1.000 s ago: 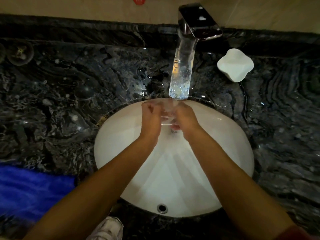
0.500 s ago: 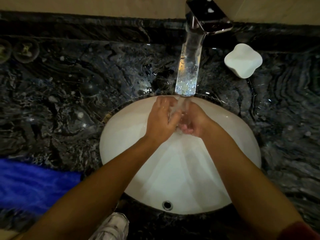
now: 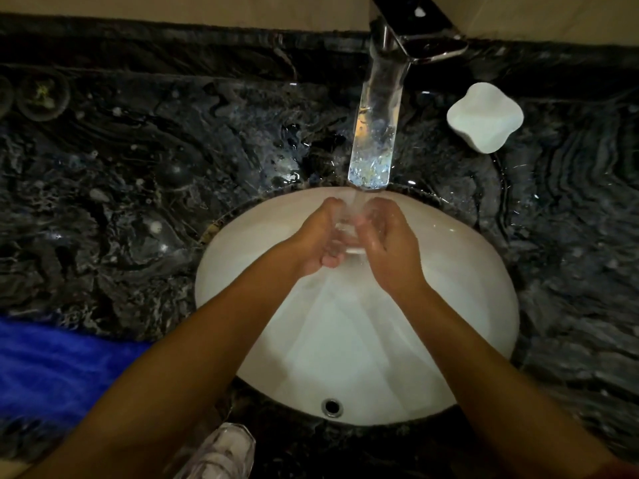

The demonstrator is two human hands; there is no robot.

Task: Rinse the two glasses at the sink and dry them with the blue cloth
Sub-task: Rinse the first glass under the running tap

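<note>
Under the tap: a clear glass [image 3: 347,233] is held between both hands over the white sink [image 3: 466,305], with the running water [image 3: 356,205] falling onto it.
Left hand: the left hand [image 3: 313,242] wraps the left side of the glass, fingers curled round it and the thumb tip showing at the near edge.
Right hand: the right hand [image 3: 389,243] cups the right side of the glass, fingers bent against it; both hands look wet.
Tap: the chrome tap [image 3: 377,108] reaches out from the back wall and ends just above the hands.
Second glass: I cannot tell where it stands; two dim round shapes [image 3: 41,93] sit at the far left of the counter, too dark to name.
Blue cloth: the blue cloth [image 3: 58,368] lies on the dark marble counter [image 3: 138,202] at the left, well apart from the sink.
Soap dish: a white lobed dish [image 3: 484,117] rests on the counter to the right of the tap.
Floor: a pale shoe [image 3: 218,451] shows below the counter's near edge.
Drain hole: the overflow hole [image 3: 332,406] sits in the near wall of the sink.
</note>
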